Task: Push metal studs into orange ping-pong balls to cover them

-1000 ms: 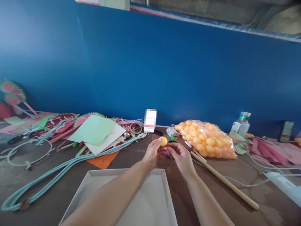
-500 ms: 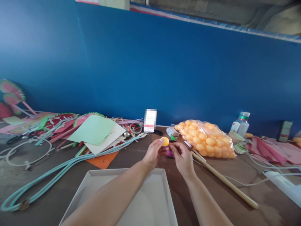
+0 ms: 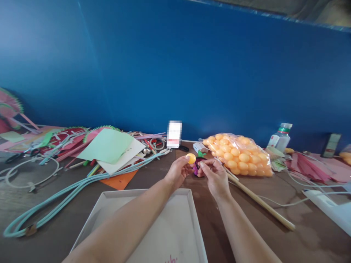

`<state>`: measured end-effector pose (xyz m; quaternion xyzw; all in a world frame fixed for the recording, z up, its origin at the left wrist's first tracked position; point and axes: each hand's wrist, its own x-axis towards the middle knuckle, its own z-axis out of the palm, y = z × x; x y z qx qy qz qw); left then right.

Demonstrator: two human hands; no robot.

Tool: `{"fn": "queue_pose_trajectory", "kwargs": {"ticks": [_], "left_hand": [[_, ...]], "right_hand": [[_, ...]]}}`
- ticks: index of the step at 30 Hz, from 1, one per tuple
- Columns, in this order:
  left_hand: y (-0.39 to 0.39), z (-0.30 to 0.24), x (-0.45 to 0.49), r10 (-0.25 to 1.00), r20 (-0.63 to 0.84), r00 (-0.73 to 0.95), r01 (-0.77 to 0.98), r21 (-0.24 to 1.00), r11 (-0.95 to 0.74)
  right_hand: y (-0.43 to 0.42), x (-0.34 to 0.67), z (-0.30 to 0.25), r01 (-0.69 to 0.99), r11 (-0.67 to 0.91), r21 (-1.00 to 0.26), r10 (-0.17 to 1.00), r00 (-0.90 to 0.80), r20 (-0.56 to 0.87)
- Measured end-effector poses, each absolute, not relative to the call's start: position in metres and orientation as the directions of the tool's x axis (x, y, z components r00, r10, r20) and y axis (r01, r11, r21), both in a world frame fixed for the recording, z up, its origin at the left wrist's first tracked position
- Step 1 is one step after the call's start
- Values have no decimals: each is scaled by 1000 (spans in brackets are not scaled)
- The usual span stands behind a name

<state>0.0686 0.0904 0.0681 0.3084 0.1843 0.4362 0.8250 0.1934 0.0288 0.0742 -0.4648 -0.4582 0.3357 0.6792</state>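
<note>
An orange ping-pong ball (image 3: 191, 158) is pinched between the thumb and fingers of my left hand (image 3: 177, 172). My right hand (image 3: 215, 176) is just to the right of it, thumb and fingertips pressed together. If something is in that pinch, it is too small to make out. Behind and between the hands stands a purple thing with a green leafy top (image 3: 196, 168), partly covered by my right fingers. To the right lies a clear plastic bag of orange balls (image 3: 241, 155).
A shallow white box lid (image 3: 164, 233) lies under my forearms. A wooden stick (image 3: 263, 204) is on the right, a bottle (image 3: 281, 138) behind it. Looped pale-blue tubing (image 3: 71, 201), green paper (image 3: 105, 146) and scissors crowd the left. A phone (image 3: 174, 135) stands against the blue wall.
My right hand has drawn slightly to the right, widening the gap between the hands. My left hand keeps its hold on the ping-pong ball. The view has shifted a little downward.
</note>
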Motion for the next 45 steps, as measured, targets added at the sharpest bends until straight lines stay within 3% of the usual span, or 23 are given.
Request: {"fn": "queue_pose_trajectory", "kwargs": {"ticks": [6, 24, 45], "left_hand": [[88, 69, 68, 829, 10, 558, -566, 735, 372], [91, 58, 74, 873, 174, 455, -469, 880, 69], [88, 62, 74, 878, 172, 447, -449, 892, 54]], "right_hand": [[28, 190, 79, -145, 341, -929, 896, 350, 274], [31, 196, 73, -157, 297, -942, 909, 349, 228], [30, 193, 75, -135, 275, -952, 920, 326, 220]]}}
